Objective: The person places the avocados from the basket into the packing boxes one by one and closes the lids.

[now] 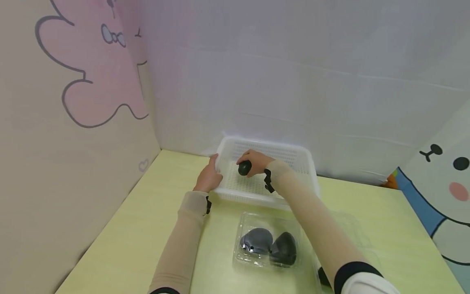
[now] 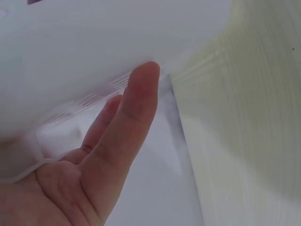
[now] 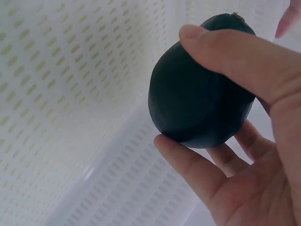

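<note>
In the head view, my right hand is inside a white perforated plastic basket, above its bottom. It grips a dark green avocado between thumb and fingers, with the stem end toward the top in the right wrist view. My left hand is at the basket's left side, thumb at the rim. Seen from the left wrist, its fingers lie nearly straight against the outer wall, and the thumb is hidden there. In front of the basket, a clear plastic box contains two dark, rounded, avocado-like fruits.
Partly under my right forearm lies another clear plastic piece, and a dark object shows beside the sleeve. The pale yellow table meets a white cloth wall behind the basket. A cartoon-printed wall stands left.
</note>
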